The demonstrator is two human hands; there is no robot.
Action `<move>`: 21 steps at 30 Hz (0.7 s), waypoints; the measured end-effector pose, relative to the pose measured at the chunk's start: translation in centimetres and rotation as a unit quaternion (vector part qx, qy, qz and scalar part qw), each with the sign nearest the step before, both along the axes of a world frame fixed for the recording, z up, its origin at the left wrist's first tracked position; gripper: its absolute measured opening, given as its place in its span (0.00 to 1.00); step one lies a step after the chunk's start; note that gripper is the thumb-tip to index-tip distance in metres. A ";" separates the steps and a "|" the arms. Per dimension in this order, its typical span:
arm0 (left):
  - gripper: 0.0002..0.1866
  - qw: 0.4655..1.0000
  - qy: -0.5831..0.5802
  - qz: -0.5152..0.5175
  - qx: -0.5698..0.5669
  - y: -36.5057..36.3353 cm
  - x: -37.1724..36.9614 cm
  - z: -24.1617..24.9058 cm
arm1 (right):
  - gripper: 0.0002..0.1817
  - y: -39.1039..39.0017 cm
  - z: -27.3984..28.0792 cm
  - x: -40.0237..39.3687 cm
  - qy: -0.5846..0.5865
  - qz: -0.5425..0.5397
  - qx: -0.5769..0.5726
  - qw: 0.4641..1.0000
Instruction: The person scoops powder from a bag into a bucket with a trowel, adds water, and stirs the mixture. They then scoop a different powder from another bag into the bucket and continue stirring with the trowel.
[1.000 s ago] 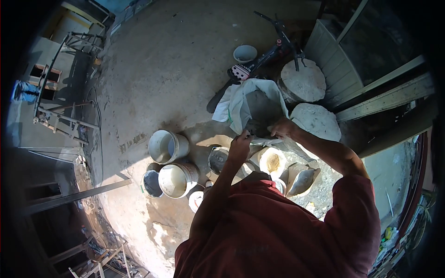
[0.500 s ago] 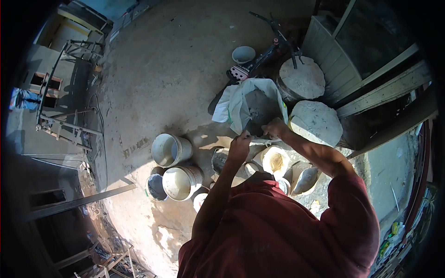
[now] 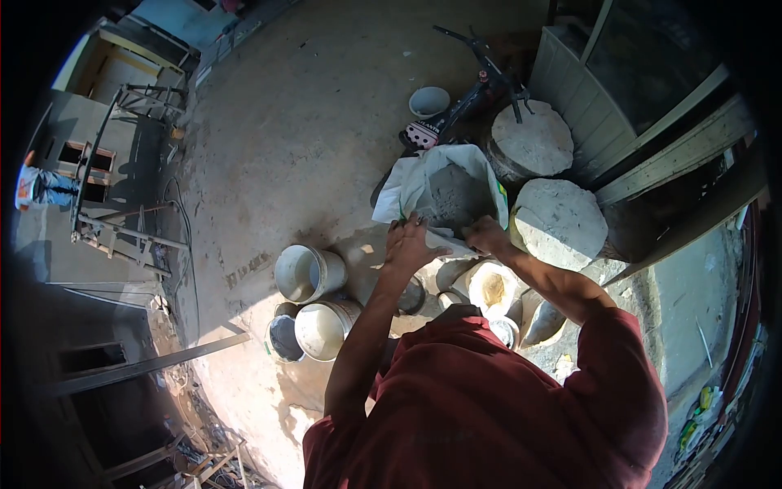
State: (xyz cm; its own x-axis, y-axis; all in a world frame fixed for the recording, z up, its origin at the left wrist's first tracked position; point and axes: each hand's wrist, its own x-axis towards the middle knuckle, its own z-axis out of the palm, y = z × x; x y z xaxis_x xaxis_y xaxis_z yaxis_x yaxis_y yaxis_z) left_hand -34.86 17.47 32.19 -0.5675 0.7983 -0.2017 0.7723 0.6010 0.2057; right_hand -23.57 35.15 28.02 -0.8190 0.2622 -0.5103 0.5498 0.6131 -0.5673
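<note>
Sack (image 3: pixel 446 191) of grey powder just ahead; left hand (image 3: pixel 407 244) spread flat on rim, right hand (image 3: pixel 486 235) gripping rim.

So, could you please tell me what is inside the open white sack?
The sack holds grey powder. Both hands, left hand and right hand, cover its near rim; its depth is hidden.

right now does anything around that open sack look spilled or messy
No fresh spill shows. The open sack of grey powder slumps with its mouth folded back, left hand and right hand at its near edge. The buckets stand upright; the floor is dusty and stained.
</note>
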 end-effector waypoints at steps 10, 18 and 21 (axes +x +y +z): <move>0.19 0.993 0.026 0.093 0.073 0.8 -0.4 -2.9 | 0.21 -0.1 -4.5 -0.3 0.123 -0.198 -0.073 0.970; 0.12 0.986 0.054 0.102 0.119 0.8 -0.8 -4.4 | 0.16 -0.5 -3.6 -1.6 0.106 -0.220 -0.107 0.964; 0.12 0.988 0.076 0.072 0.117 1.1 -1.2 -4.4 | 0.16 -0.3 -3.8 -2.4 0.090 -0.239 -0.147 0.956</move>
State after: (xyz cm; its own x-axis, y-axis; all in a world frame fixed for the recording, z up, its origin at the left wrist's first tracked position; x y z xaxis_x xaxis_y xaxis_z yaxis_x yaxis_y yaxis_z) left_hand -36.09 18.58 27.77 -0.6877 0.7220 0.0763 0.7155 0.6561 0.2401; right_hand -25.98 34.81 24.22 -0.7236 0.4946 -0.4814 0.6041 0.1164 -0.7884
